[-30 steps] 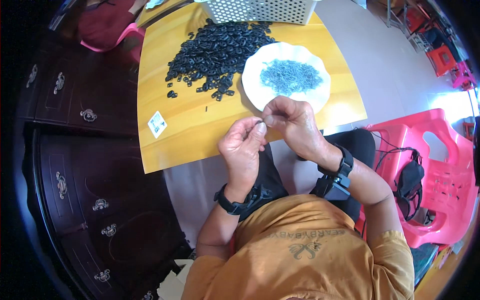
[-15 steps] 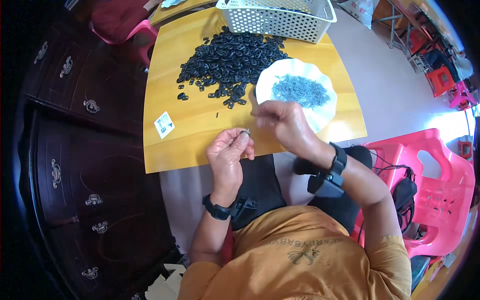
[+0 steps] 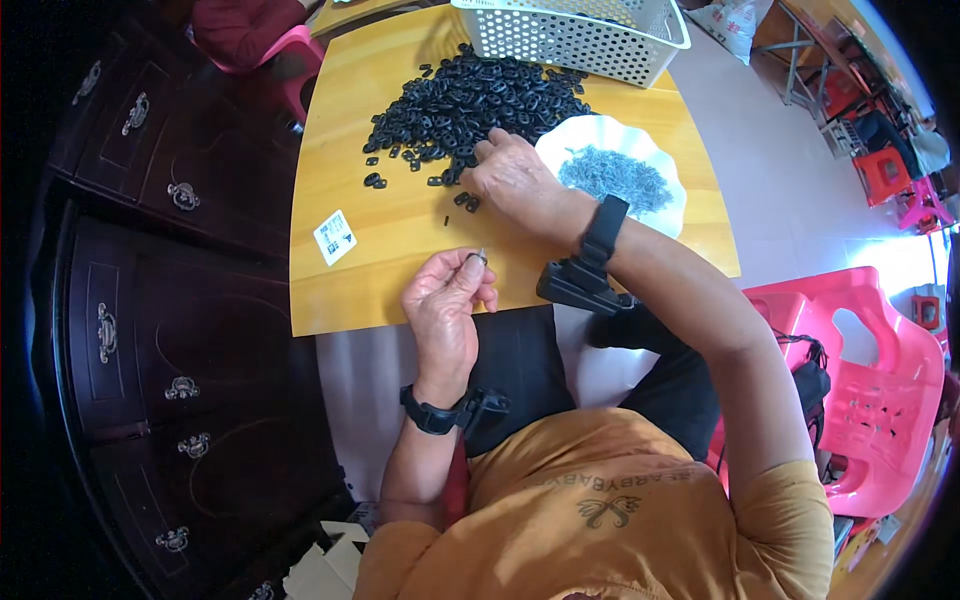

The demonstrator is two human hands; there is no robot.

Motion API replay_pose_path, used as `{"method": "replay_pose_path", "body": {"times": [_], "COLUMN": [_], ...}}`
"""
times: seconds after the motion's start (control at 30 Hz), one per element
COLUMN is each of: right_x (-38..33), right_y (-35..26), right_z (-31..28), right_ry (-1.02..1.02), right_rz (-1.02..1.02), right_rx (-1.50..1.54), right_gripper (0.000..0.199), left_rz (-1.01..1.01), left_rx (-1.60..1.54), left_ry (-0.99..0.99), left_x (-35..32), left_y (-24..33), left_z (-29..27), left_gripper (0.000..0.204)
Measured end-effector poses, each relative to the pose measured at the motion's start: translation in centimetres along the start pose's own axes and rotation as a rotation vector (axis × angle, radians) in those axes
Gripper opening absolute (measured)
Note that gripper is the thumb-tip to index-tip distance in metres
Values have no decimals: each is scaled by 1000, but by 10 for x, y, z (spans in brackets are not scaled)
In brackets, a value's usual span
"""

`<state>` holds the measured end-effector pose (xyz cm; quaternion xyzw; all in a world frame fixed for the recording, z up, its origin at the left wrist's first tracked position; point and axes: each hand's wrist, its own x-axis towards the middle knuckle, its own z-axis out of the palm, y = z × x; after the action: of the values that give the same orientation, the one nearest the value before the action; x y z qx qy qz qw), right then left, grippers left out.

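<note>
My left hand [image 3: 445, 300] is closed in a pinch above the table's near edge. Between its thumb and forefinger is a small pointed metal pin [image 3: 483, 253], with a dark bit at its base too small to make out. My right hand [image 3: 522, 185] reaches to the near right side of a heap of small black two-hole pieces [image 3: 470, 95]. Its fingers are bent down among them, and what the tips hold is hidden. Just right of that hand stands a white scalloped plate [image 3: 668, 222] bearing many thin metal pins [image 3: 615, 175].
A yellow wooden table [image 3: 385, 285] carries a white label [image 3: 335, 237] on the left and a perforated basket [image 3: 570, 50] at the back. Dark drawers [image 3: 190, 320] line the left side; a pink chair [image 3: 880, 400] stands at right. Another person's dark red sleeve [image 3: 240, 30] shows at upper left.
My right hand has moved forward and left, from beside the plate to the heap of black pieces. The left hand keeps its pinch in nearly the same place.
</note>
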<state>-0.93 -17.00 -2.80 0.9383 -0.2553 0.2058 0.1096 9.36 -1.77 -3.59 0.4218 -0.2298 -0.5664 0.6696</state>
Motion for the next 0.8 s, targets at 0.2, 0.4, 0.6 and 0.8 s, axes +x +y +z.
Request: {"method": "replay_pose_path", "body": {"times": [0.2,0.4,0.6,0.8], "right_x": [-17,-51,-81,-96], "right_y": [-4,-20,-24,-28], "right_z": [-18,-61,-72,-82], "right_ry": [64,1,140,186], "right_rz": [207,812,871,881], "right_rx": [465,1542,1714,1709], "right_gripper": [12,15,20,21], "left_rz": [8,-1,11,9], "left_rx": [0,28,76,74], "left_ry": [10,1,-61,-102], "left_x": [-1,-7,-16,-21], "left_y": [0,9,10,5], "left_z": [2,16,34,42], "left_gripper": [11,10,10,10]}}
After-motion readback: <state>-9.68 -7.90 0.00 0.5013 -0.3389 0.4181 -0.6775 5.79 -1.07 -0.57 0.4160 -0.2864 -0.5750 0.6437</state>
